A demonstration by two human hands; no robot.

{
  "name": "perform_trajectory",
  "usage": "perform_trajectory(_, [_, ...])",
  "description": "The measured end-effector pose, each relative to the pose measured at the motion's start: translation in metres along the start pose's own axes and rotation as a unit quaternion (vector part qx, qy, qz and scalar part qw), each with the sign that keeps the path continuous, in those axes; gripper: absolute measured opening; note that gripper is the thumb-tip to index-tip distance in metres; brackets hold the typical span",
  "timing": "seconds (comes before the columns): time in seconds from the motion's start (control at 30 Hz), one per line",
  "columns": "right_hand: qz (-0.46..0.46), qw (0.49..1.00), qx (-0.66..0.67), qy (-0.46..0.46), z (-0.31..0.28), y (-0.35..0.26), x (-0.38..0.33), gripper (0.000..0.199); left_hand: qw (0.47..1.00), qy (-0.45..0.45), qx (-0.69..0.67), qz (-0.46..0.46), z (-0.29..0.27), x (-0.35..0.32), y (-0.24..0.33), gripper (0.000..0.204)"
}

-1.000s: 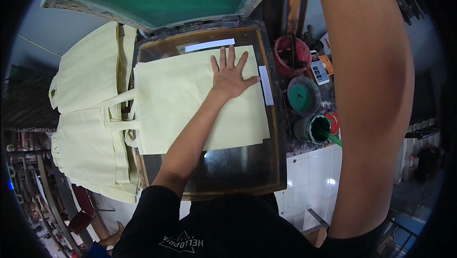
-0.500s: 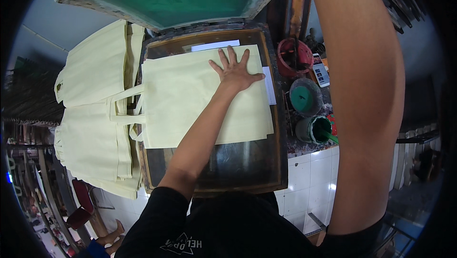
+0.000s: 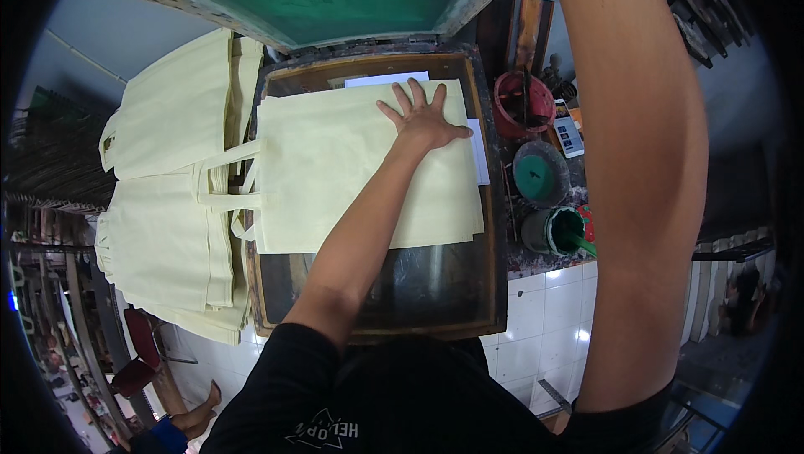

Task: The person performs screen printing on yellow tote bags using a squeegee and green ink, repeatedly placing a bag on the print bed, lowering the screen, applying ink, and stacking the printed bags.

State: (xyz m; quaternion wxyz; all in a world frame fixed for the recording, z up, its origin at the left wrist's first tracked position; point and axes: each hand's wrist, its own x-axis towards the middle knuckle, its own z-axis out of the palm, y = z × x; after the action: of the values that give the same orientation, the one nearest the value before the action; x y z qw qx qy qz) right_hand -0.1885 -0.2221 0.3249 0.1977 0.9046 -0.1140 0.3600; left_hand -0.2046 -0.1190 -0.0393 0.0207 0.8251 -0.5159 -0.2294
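A black short-sleeved shirt (image 3: 410, 395) (with a white angular print (image 3: 325, 430)); hands (image 3: 425, 126) bare.

Floor: glossy white square tiles (image 3: 521, 320), carrying bright light spots (image 3: 584, 335), nearer the wearer and right of the left hand (image 3: 425, 126). Wall: blue-grey (image 3: 88, 31), well left of that hand, crossed by a thin pale line (image 3: 84, 56). Furniture: red chair (image 3: 143, 337), well left, nearer the wearer.

Head view, single: left camera of a fisheye pair, worn on the head. Aim: faces downward, cream bag (image 3: 327, 169) near centre. Range: close; right arm (image 3: 645, 177) looms nearest, filling much of the right side. Upper limit: green screen (image 3: 360, 2). Lower limit: wearer's black shirt (image 3: 402, 404). Rim: dark, rounded.
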Motion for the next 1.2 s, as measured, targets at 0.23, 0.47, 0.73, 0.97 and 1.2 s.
perform_trajectory(0.23, [0.172,0.961,0.215,-0.028,-0.058,-0.073,-0.073,0.029,0.883,0.255,-0.319,0.233,-0.018,-0.024,-0.045,0.093])
perform_trajectory(0.47, [0.183,0.952,0.226,-0.09,-0.069,-0.17,-0.192,0.018,0.68,0.225,-0.647,0.262,-0.052,-0.244,-0.131,0.046])
perform_trajectory(0.73, [0.088,0.953,0.258,-0.131,0.014,-0.258,-0.359,0.014,0.676,0.035,-0.736,-0.01,0.103,-0.295,-0.166,0.024])
perform_trajectory(0.97, [0.115,0.9,0.307,-0.286,-0.005,-0.239,-0.325,0.014,0.684,-0.018,-0.727,-0.056,0.096,-0.296,-0.173,0.025])
perform_trajectory(1.2, [0.1,0.912,0.301,-0.259,-0.008,-0.269,-0.354,0.018,0.664,-0.018,-0.745,-0.067,0.101,-0.298,-0.172,0.022])
